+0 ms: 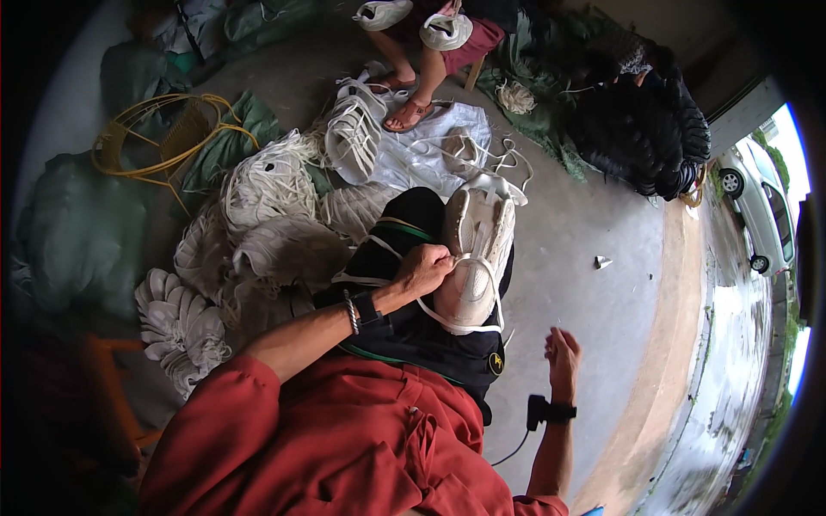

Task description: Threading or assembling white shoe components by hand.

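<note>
A white shoe lies across my dark-trousered lap, its toe turned toward me. A white cord loops around it and over my thigh. My left hand is closed in a pinch at the shoe's left side, about halfway along. My right hand is raised off to the right, away from the shoe, over the concrete floor. Its fingers are pressed together; whatever is between them is too small to make out.
Bundles of white shoe uppers pile up to my left, near a yellow round frame. Ahead, a person's sandalled foot rests by a white sheet. Black bundles lie far right. A car stands outside.
</note>
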Demonstrator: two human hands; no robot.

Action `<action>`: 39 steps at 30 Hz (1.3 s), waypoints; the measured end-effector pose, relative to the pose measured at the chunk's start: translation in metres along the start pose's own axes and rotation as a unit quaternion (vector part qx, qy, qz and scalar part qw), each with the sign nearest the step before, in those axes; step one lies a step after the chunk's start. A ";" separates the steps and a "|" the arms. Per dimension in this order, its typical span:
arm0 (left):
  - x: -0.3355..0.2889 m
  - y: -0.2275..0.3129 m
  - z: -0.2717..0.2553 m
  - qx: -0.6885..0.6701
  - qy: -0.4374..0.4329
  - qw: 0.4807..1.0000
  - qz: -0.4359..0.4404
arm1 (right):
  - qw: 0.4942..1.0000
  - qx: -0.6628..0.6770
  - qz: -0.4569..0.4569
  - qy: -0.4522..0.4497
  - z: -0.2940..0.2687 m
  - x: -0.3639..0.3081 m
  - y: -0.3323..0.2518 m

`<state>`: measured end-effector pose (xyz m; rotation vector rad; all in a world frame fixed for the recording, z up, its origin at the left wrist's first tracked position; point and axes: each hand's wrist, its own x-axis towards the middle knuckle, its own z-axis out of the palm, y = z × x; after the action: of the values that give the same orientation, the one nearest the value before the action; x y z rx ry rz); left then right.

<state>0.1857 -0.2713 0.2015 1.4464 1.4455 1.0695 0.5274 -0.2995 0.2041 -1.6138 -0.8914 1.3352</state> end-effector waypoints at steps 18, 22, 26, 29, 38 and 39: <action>0.010 0.044 -0.003 0.296 0.035 0.953 0.053 | 0.972 -0.027 -0.147 -0.179 0.153 0.019 -0.038; 0.014 0.065 -0.005 0.396 -0.041 0.916 0.051 | 0.966 -0.086 -0.171 -0.172 0.152 0.027 -0.037; 0.014 0.061 -0.006 0.382 -0.042 0.921 0.066 | 0.968 -0.124 -0.125 -0.178 0.154 0.029 -0.051; 0.011 0.058 -0.004 0.362 -0.009 0.930 0.069 | 0.868 -0.334 -0.347 -0.120 0.158 0.032 -0.066; 0.004 0.037 -0.010 0.283 0.034 0.955 0.078 | 0.795 -0.431 -0.414 -0.105 0.170 0.025 -0.080; 0.002 0.037 -0.011 0.261 0.041 0.960 0.089 | 0.790 -0.435 -0.420 -0.103 0.165 0.027 -0.081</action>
<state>0.1866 -0.2701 0.2404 1.9509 1.7708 0.8975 0.3693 -0.2166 0.2545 -1.3321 -2.2620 0.4289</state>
